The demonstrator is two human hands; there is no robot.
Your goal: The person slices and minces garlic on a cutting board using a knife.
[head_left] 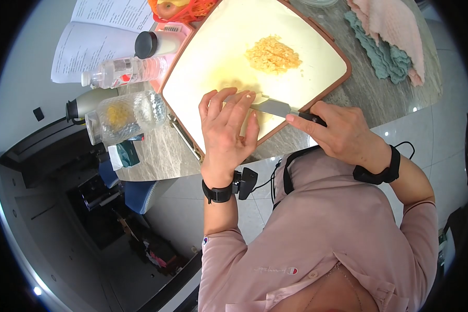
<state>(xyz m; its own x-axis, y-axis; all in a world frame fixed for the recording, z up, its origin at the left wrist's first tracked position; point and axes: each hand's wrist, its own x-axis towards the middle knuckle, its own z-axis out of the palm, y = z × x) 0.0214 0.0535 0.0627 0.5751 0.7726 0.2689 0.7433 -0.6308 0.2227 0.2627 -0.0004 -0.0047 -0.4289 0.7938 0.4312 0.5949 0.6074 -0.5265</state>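
My right hand [343, 130] grips the black handle of a kitchen knife [273, 107], whose blade points left over the near part of a white cutting board [203, 62] with a brown rim. Over the blade's far end is my left hand [226, 122], its fingers stretched out and slightly apart; they hide the knife's tip. Small pale bits cling near those fingertips. Whether the fingers press on the blade, I cannot tell. Farther up the board lies a heap of finely chopped pale orange food [273, 54].
Left of the board stand a black-lidded jar [164, 44], a clear plastic bottle [122, 73], a textured glass jar [127, 117] and a kettle [91, 101]. An open book [91, 44] and a red basket [179, 10] are behind. Pink and green cloths [392, 41] lie at right.
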